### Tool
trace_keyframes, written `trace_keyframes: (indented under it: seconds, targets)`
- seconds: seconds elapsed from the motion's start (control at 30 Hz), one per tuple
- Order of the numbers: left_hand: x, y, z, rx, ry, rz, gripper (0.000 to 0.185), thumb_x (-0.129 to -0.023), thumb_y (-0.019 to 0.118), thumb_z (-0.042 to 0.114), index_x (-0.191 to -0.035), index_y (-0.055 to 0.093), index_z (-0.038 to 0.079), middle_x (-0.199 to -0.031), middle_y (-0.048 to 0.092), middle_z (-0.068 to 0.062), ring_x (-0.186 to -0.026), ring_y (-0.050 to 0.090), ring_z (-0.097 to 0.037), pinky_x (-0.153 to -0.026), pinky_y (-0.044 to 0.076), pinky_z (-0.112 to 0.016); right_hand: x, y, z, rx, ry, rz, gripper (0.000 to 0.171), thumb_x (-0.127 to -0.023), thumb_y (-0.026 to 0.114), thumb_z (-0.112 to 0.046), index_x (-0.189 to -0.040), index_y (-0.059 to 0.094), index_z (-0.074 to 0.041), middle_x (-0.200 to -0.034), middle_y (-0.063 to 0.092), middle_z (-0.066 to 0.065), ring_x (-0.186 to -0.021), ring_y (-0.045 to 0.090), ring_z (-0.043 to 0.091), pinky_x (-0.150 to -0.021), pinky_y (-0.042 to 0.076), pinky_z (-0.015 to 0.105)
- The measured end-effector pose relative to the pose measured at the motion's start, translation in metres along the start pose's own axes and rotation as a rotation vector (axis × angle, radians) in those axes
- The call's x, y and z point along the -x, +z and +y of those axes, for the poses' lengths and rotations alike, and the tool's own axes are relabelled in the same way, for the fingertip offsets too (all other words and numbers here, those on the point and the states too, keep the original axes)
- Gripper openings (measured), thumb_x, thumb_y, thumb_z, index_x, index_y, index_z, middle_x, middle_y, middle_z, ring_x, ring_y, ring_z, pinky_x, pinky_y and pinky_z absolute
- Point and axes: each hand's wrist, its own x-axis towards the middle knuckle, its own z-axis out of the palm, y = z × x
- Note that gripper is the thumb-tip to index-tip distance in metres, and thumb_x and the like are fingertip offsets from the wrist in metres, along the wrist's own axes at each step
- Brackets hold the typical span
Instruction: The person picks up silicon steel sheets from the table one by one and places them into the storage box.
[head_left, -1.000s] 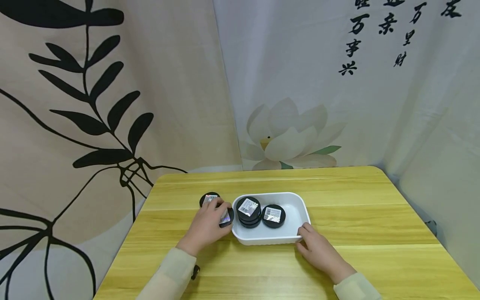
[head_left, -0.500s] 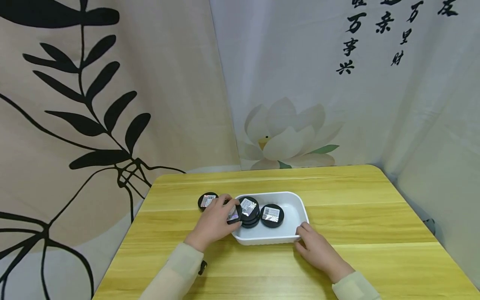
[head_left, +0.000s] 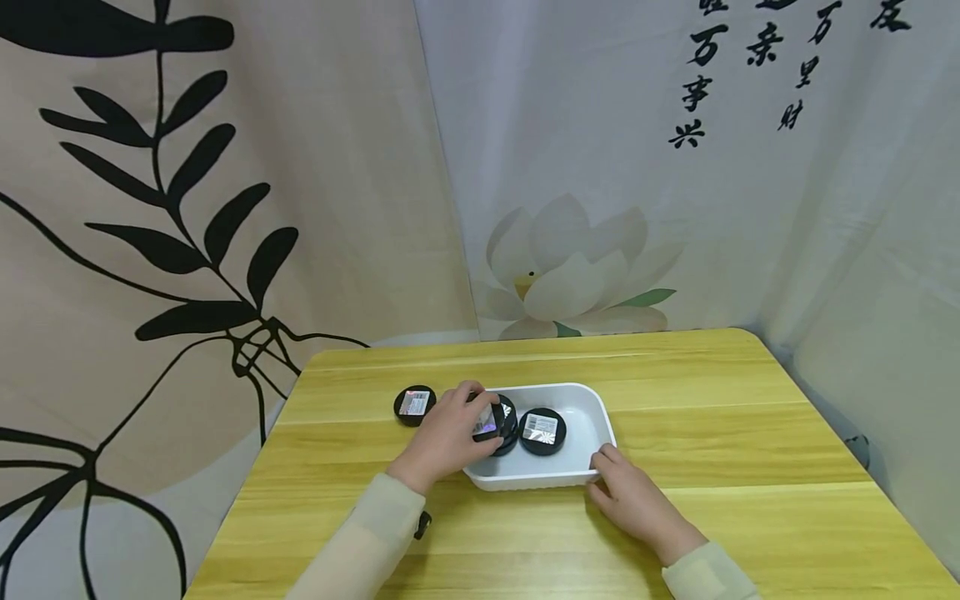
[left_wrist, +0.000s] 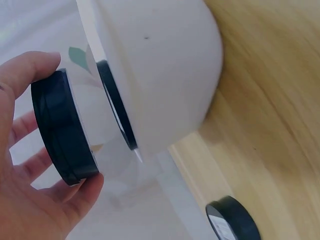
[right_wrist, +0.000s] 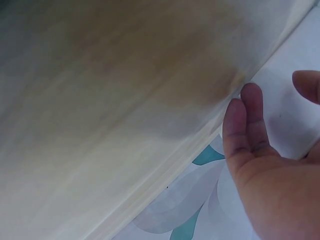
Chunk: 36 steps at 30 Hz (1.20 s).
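Observation:
My left hand (head_left: 452, 432) pinches a flat, round black container (left_wrist: 62, 127) with a barcode label, thumb on one side and fingertips on the other. It is tilted on edge over the left end of the white tray (head_left: 589, 408). Below it, partly hidden, is a stack of similar black containers (head_left: 509, 419); another black container (head_left: 543, 432) lies to the right in the tray. My right hand (head_left: 637, 504) holds the tray's near right corner, fingers at the rim. In the right wrist view the thumb (right_wrist: 306, 85) stands apart from two fingers.
One more labelled black container (head_left: 415, 405) lies on the wooden table (head_left: 712, 400), left of the tray. Behind the table hangs a curtain (head_left: 360, 167) printed with leaves, a lotus and characters.
My left hand has carried the black container rightward, from beside the tray's left end to over the stack inside. The right hand stays at the tray's corner.

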Motion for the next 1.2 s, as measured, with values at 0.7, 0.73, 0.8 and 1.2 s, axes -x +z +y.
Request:
trace_keyframes:
  seconds: [0.7,0.73,0.8,1.2]
  targets:
    - [-0.028,0.011,0.016,0.004,0.069,-0.049,0.053,-0.088,0.075,0.046,-0.135,0.057,0.03,-0.139,0.051,-0.003,-0.119,0.056,-0.025,-0.097,0.053,-0.044,0.002,0.001,0.001,0.009,-0.044,0.031,0.014,-0.09,0.07,-0.015,-0.091,0.057,-0.018,-0.093,0.044,-0.01,-0.077,0.045,0.006,-0.07,0.046,0.025]
    - [-0.028,0.01,0.016,0.005,0.072,-0.048,0.053,-0.088,0.075,0.046,-0.135,0.057,0.03,-0.139,0.051,-0.003,-0.119,0.056,-0.025,-0.097,0.053,-0.044,0.002,0.001,0.002,0.01,-0.042,0.03,0.014,-0.09,0.07,-0.015,-0.091,0.057,-0.018,-0.093,0.044,-0.01,-0.077,0.045,0.007,-0.07,0.046,0.025]
    - [-0.029,0.011,0.017,0.005,0.076,-0.047,0.053,-0.088,0.075,0.047,-0.135,0.057,0.03,-0.139,0.051,-0.002,-0.119,0.056,-0.025,-0.097,0.052,-0.044,0.002,0.001,0.002,0.012,-0.045,0.033,0.014,-0.09,0.07,-0.016,-0.091,0.057,-0.019,-0.092,0.044,-0.01,-0.076,0.045,0.006,-0.07,0.046,0.025]
    - [-0.035,0.01,0.024,0.012,0.098,-0.06,0.052,-0.088,0.075,0.048,-0.133,0.058,0.029,-0.139,0.051,-0.001,-0.117,0.057,-0.023,-0.096,0.053,-0.043,0.003,0.001,0.0,0.017,-0.05,0.05,0.015,-0.089,0.071,-0.014,-0.09,0.056,-0.018,-0.092,0.045,-0.009,-0.075,0.045,0.007,-0.069,0.046,0.026]
